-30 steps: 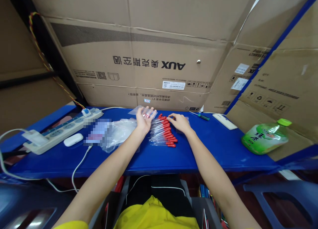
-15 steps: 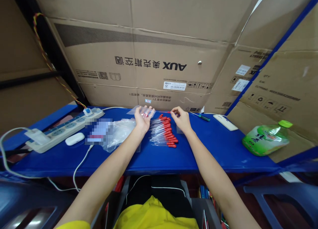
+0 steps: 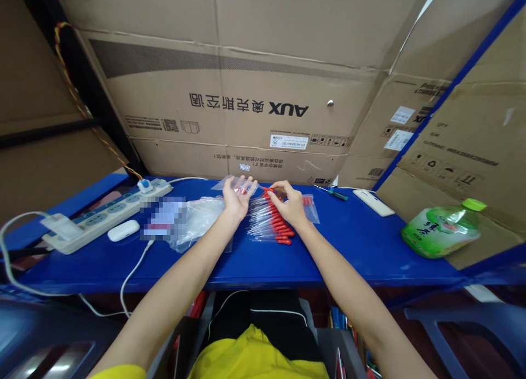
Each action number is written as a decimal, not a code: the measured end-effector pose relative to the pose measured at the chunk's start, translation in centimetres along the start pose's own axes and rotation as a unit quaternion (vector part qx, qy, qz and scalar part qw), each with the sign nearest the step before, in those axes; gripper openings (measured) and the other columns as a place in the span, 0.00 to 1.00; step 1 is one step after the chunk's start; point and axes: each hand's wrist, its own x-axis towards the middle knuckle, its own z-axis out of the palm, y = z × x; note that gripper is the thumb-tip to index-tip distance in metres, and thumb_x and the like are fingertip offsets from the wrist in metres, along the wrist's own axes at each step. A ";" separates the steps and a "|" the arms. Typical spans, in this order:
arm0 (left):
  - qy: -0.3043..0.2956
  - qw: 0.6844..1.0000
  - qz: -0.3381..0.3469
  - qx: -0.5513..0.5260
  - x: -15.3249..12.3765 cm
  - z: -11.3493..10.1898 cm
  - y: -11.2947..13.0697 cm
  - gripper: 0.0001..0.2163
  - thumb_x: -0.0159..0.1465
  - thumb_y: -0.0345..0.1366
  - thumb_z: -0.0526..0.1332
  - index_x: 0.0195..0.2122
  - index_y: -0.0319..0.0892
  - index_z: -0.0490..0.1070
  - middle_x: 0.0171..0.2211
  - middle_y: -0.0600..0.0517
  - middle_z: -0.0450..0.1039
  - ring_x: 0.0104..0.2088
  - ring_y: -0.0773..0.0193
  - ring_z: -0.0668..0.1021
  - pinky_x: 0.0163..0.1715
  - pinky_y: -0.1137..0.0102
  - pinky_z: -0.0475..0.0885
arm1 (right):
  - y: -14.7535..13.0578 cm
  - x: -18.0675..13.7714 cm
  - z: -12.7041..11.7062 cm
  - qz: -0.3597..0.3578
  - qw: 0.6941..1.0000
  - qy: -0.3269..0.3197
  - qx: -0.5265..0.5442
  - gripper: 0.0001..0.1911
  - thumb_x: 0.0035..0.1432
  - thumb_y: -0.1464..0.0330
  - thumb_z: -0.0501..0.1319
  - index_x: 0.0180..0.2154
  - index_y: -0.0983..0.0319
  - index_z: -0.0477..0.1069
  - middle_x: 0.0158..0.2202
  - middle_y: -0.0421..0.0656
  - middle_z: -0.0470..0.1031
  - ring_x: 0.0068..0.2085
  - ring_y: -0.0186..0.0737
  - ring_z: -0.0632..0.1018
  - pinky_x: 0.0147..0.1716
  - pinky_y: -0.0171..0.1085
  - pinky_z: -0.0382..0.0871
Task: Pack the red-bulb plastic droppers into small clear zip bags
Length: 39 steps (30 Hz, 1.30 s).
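Observation:
My left hand (image 3: pixel 235 197) holds a small clear plastic bag (image 3: pixel 237 185) with red-capped pieces inside, lifted a little above the blue table (image 3: pixel 361 242). My right hand (image 3: pixel 287 201) pinches one red-capped clear dropper (image 3: pixel 267 189) and holds its tip at the bag's right edge. Below both hands lies a row of several more red-capped droppers (image 3: pixel 269 221). A filled clear bag (image 3: pixel 310 206) lies just right of my right hand.
A pile of empty clear bags (image 3: pixel 199 219) lies left of the droppers. A white power strip (image 3: pixel 98 216), a white earbud case (image 3: pixel 123 230) and cables fill the left end. A screwdriver (image 3: pixel 336 193), white remote (image 3: pixel 372 201) and green bottle (image 3: pixel 441 229) lie right. Cardboard boxes (image 3: pixel 246 105) wall the back.
My right hand lifted from the row of droppers with one dropper pinched and moved left to the bag in my left hand. The filled bag under it is now uncovered.

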 end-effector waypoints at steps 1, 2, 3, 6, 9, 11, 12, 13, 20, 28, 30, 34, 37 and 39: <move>-0.010 1.000 -0.011 0.008 -0.3 0.1 -0.3 0.03 0.68 0.36 0.59 0.39 0.43 0.69 0.38 0.49 0.76 0.41 0.57 0.83 0.54 0.54 0.79 | 0.1 -0.1 0.2 -0.002 1.000 -0.012 -0.009 0.11 0.68 0.58 0.63 0.45 0.58 0.74 0.40 0.44 0.83 0.37 0.41 0.83 0.41 0.38 0.76; -0.020 0.999 -0.022 0.017 -0.5 0.1 -0.6 0.04 0.68 0.36 0.59 0.40 0.43 0.70 0.38 0.48 0.77 0.42 0.56 0.84 0.54 0.55 0.80 | 0.2 -0.1 0.4 -0.005 1.000 -0.022 -0.022 0.11 0.68 0.58 0.64 0.45 0.57 0.74 0.42 0.44 0.84 0.39 0.42 0.84 0.43 0.38 0.76; -0.029 0.999 -0.033 0.028 -0.8 0.2 -0.9 0.05 0.68 0.36 0.59 0.40 0.42 0.71 0.38 0.46 0.78 0.43 0.54 0.84 0.53 0.56 0.80 | 0.2 -0.2 0.5 -0.010 0.999 -0.031 -0.039 0.10 0.68 0.58 0.64 0.45 0.57 0.75 0.43 0.43 0.84 0.41 0.43 0.84 0.45 0.39 0.76; -0.048 0.995 -0.067 0.054 -1.4 0.1 -1.6 0.09 0.68 0.38 0.59 0.42 0.40 0.74 0.38 0.43 0.80 0.45 0.51 0.85 0.47 0.60 0.81 | 0.4 -0.5 0.9 -0.038 0.994 -0.045 -0.092 0.07 0.69 0.61 0.64 0.45 0.55 0.79 0.44 0.42 0.85 0.46 0.44 0.84 0.50 0.39 0.75; -0.058 0.991 -0.095 0.076 -1.6 -0.1 -2.0 0.11 0.67 0.38 0.59 0.44 0.38 0.76 0.38 0.42 0.81 0.43 0.52 0.85 0.37 0.66 0.80 | 0.5 -0.6 1.1 -0.056 0.988 -0.054 -0.132 0.09 0.72 0.62 0.62 0.47 0.54 0.81 0.45 0.43 0.85 0.47 0.44 0.83 0.50 0.39 0.74; -0.063 0.989 -0.107 0.085 -1.7 -0.1 -2.1 0.12 0.67 0.39 0.58 0.45 0.38 0.76 0.38 0.41 0.82 0.41 0.54 0.85 0.31 0.69 0.78 | 0.5 -0.7 1.3 -0.059 0.984 -0.060 -0.159 0.11 0.73 0.62 0.60 0.49 0.53 0.81 0.45 0.43 0.85 0.46 0.44 0.83 0.49 0.39 0.74; -0.064 0.989 -0.107 0.085 -1.7 -0.1 -2.1 0.12 0.67 0.39 0.58 0.45 0.37 0.77 0.38 0.41 0.82 0.40 0.55 0.85 0.30 0.70 0.77 | 0.5 -0.7 1.3 -0.061 0.981 -0.063 -0.170 0.12 0.74 0.63 0.60 0.50 0.53 0.81 0.46 0.43 0.85 0.47 0.44 0.83 0.49 0.39 0.74; -0.066 0.989 -0.103 0.083 -1.7 -0.1 -2.1 0.12 0.67 0.38 0.58 0.44 0.37 0.77 0.38 0.41 0.82 0.39 0.56 0.85 0.29 0.71 0.76 | 0.5 -0.6 1.4 -0.062 0.980 -0.066 -0.180 0.12 0.74 0.64 0.59 0.50 0.53 0.81 0.47 0.43 0.85 0.47 0.44 0.83 0.50 0.39 0.74; -0.073 0.990 -0.092 0.078 -1.7 0.0 -1.9 0.15 0.65 0.39 0.59 0.47 0.36 0.77 0.39 0.40 0.82 0.40 0.54 0.85 0.32 0.69 0.77 | 0.2 -0.6 1.6 -0.057 0.974 -0.074 -0.207 0.12 0.73 0.67 0.59 0.50 0.53 0.81 0.49 0.42 0.84 0.50 0.44 0.82 0.52 0.39 0.74; -0.066 0.992 -0.077 0.078 -2.2 0.4 -1.3 0.11 0.67 0.38 0.58 0.44 0.39 0.76 0.39 0.43 0.82 0.41 0.54 0.85 0.30 0.70 0.76 | -0.6 -0.6 1.5 -0.068 0.977 -0.075 -0.188 0.13 0.73 0.68 0.58 0.50 0.55 0.80 0.52 0.43 0.83 0.52 0.44 0.81 0.52 0.39 0.74; -0.057 0.993 -0.076 0.067 -2.3 0.6 -1.2 0.10 0.68 0.37 0.58 0.43 0.40 0.76 0.38 0.43 0.82 0.41 0.54 0.85 0.30 0.70 0.77 | -0.7 -0.6 1.3 -0.078 0.980 -0.073 -0.167 0.14 0.73 0.68 0.57 0.51 0.55 0.81 0.53 0.43 0.82 0.54 0.43 0.81 0.52 0.38 0.74; -0.043 0.997 -0.066 0.025 -1.9 0.8 -0.7 0.09 0.69 0.37 0.58 0.43 0.40 0.75 0.37 0.46 0.81 0.40 0.57 0.84 0.44 0.63 0.81 | 0.3 0.0 0.2 -0.061 0.987 -0.054 -0.140 0.15 0.72 0.68 0.57 0.52 0.55 0.81 0.50 0.43 0.82 0.48 0.40 0.82 0.48 0.35 0.74; -0.031 0.998 -0.046 0.000 -1.4 0.6 -0.4 0.07 0.69 0.35 0.58 0.40 0.41 0.74 0.36 0.47 0.80 0.39 0.58 0.84 0.53 0.58 0.80 | 2.1 0.6 -1.2 0.020 0.983 -0.042 -0.177 0.16 0.71 0.67 0.58 0.56 0.56 0.78 0.44 0.43 0.83 0.44 0.42 0.82 0.46 0.36 0.73; -0.027 0.999 -0.046 0.001 -1.0 0.5 -0.3 0.07 0.68 0.35 0.58 0.39 0.41 0.74 0.36 0.47 0.80 0.40 0.58 0.84 0.54 0.56 0.79 | 3.5 0.9 -2.0 0.091 0.971 -0.072 -0.207 0.16 0.71 0.64 0.59 0.55 0.55 0.79 0.38 0.41 0.83 0.39 0.43 0.82 0.43 0.37 0.72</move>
